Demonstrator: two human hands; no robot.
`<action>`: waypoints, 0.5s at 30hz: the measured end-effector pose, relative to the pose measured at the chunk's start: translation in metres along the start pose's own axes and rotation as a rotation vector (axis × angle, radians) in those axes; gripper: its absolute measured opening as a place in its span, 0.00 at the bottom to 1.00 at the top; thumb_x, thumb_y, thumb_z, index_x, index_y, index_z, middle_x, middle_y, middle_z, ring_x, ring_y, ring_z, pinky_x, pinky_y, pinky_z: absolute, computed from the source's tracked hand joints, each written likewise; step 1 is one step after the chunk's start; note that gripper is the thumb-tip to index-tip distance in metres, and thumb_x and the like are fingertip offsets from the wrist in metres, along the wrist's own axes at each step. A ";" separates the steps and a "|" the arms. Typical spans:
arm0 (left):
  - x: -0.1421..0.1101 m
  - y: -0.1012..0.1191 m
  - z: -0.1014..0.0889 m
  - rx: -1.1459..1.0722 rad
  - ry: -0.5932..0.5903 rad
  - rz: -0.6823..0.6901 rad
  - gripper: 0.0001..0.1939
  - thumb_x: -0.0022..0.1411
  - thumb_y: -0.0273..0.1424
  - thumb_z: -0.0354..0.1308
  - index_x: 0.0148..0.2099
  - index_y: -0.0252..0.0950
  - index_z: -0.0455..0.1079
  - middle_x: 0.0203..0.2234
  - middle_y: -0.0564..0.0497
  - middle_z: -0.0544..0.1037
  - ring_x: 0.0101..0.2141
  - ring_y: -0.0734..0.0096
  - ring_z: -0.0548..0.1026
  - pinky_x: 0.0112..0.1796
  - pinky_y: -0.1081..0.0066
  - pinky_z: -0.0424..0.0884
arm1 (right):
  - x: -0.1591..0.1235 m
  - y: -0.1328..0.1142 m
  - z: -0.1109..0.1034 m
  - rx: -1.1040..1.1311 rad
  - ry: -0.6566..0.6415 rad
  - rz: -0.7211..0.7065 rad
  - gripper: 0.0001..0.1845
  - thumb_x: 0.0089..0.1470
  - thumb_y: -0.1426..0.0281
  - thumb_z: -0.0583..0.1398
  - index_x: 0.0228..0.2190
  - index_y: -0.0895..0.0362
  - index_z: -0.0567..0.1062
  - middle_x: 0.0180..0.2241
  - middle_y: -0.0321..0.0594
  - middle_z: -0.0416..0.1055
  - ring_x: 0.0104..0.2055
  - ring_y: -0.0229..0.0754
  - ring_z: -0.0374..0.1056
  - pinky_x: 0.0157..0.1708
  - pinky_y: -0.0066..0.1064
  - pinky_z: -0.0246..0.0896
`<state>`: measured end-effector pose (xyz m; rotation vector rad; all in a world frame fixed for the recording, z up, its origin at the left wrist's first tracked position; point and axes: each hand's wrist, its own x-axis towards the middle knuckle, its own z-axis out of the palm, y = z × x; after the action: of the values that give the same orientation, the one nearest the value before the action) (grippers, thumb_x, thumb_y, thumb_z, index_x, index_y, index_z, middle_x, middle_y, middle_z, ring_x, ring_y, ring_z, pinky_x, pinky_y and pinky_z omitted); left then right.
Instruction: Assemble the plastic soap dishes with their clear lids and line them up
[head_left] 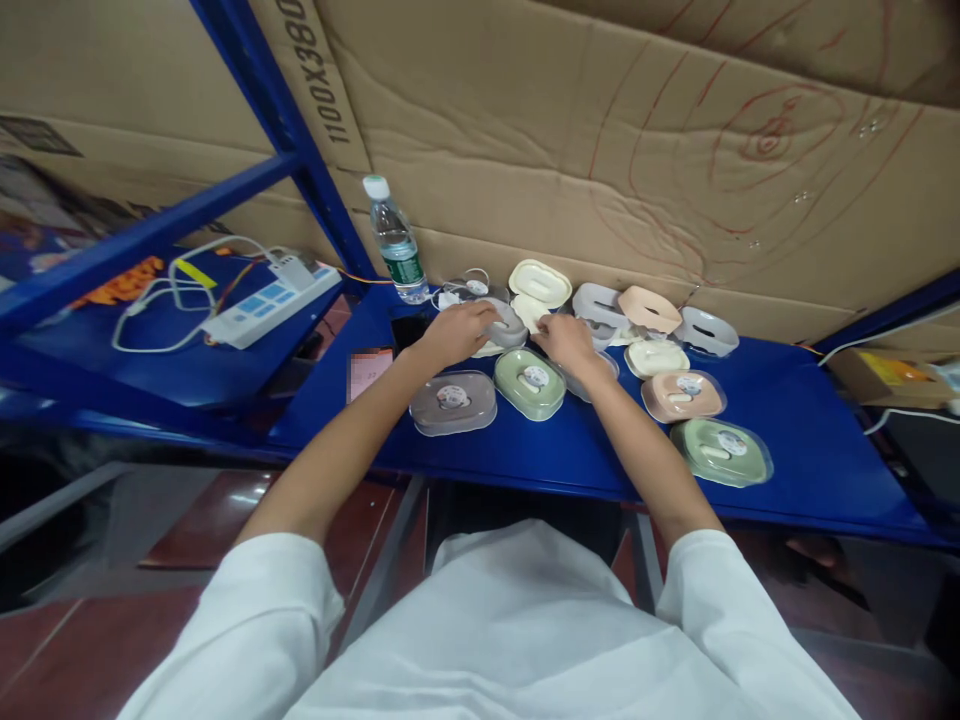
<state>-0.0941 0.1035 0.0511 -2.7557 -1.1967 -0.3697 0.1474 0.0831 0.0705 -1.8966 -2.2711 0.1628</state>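
My left hand (461,333) is closed at the left edge of a grey oval plastic dish (510,328) with a slot. My right hand (566,340) has its fingers bent together beside the lower end of a cream plastic piece (531,312); what they pinch, if anything, is hidden. Below the hands lie a green oval box (529,384) and a grey oval box (453,404), both under clear covers with round labels. Another clear-covered grey piece (600,375) is partly behind my right wrist. A cream oval tray (540,284) lies beyond the hands.
To the right are a peach covered box (682,397), a green covered box (721,452), a cream dish (657,358), and slotted grey (706,332) and peach (648,310) pieces. A water bottle (397,245), phone (369,373) and power strip (271,305) are left. Cardboard (525,130) stands behind.
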 end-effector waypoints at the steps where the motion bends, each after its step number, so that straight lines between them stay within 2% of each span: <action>1: 0.006 -0.001 0.002 0.009 -0.015 0.009 0.21 0.68 0.25 0.58 0.61 0.34 0.77 0.60 0.39 0.78 0.58 0.51 0.78 0.57 0.55 0.75 | 0.000 0.001 -0.002 0.023 0.010 0.001 0.14 0.68 0.64 0.63 0.48 0.58 0.83 0.49 0.52 0.83 0.53 0.54 0.77 0.54 0.41 0.65; 4: 0.017 -0.002 0.006 0.027 -0.056 0.038 0.19 0.67 0.26 0.61 0.59 0.34 0.78 0.56 0.39 0.80 0.56 0.51 0.78 0.55 0.56 0.75 | -0.012 0.004 -0.011 0.100 0.054 -0.024 0.16 0.71 0.63 0.59 0.52 0.57 0.81 0.50 0.46 0.83 0.51 0.49 0.77 0.52 0.36 0.67; 6: 0.018 -0.003 0.009 0.043 -0.070 0.045 0.19 0.67 0.27 0.61 0.59 0.34 0.78 0.54 0.39 0.81 0.56 0.50 0.78 0.55 0.55 0.74 | -0.035 0.007 -0.018 0.187 0.129 -0.099 0.16 0.71 0.63 0.58 0.52 0.57 0.80 0.49 0.45 0.82 0.51 0.48 0.76 0.52 0.36 0.67; 9: 0.014 -0.005 0.013 0.058 -0.073 0.038 0.19 0.67 0.27 0.62 0.59 0.35 0.78 0.53 0.39 0.82 0.55 0.50 0.78 0.55 0.55 0.74 | -0.097 0.016 -0.023 0.343 0.309 -0.255 0.15 0.71 0.60 0.60 0.50 0.54 0.81 0.47 0.45 0.82 0.51 0.52 0.76 0.55 0.43 0.67; 11: 0.011 -0.006 0.014 0.057 -0.069 0.038 0.18 0.68 0.28 0.61 0.59 0.36 0.78 0.52 0.39 0.82 0.55 0.50 0.78 0.54 0.56 0.73 | -0.148 0.027 -0.018 0.379 0.377 -0.310 0.14 0.71 0.58 0.61 0.50 0.49 0.81 0.50 0.43 0.82 0.53 0.53 0.76 0.58 0.47 0.66; 12: 0.010 -0.006 0.013 0.053 -0.065 0.040 0.17 0.69 0.29 0.61 0.59 0.35 0.78 0.52 0.39 0.82 0.55 0.50 0.79 0.55 0.56 0.73 | -0.173 0.033 -0.012 0.380 0.389 -0.338 0.12 0.71 0.58 0.62 0.50 0.48 0.81 0.49 0.42 0.83 0.51 0.52 0.77 0.58 0.49 0.66; 15: 0.008 -0.005 0.008 0.036 -0.041 0.049 0.18 0.73 0.33 0.58 0.61 0.34 0.77 0.54 0.38 0.82 0.56 0.50 0.78 0.56 0.56 0.71 | -0.232 0.057 0.012 0.344 0.296 -0.402 0.12 0.71 0.62 0.62 0.53 0.44 0.80 0.49 0.40 0.83 0.51 0.52 0.78 0.61 0.53 0.64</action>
<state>-0.0912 0.1147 0.0452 -2.7685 -1.1315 -0.2860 0.2399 -0.1344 0.0322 -1.1858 -2.1935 0.1871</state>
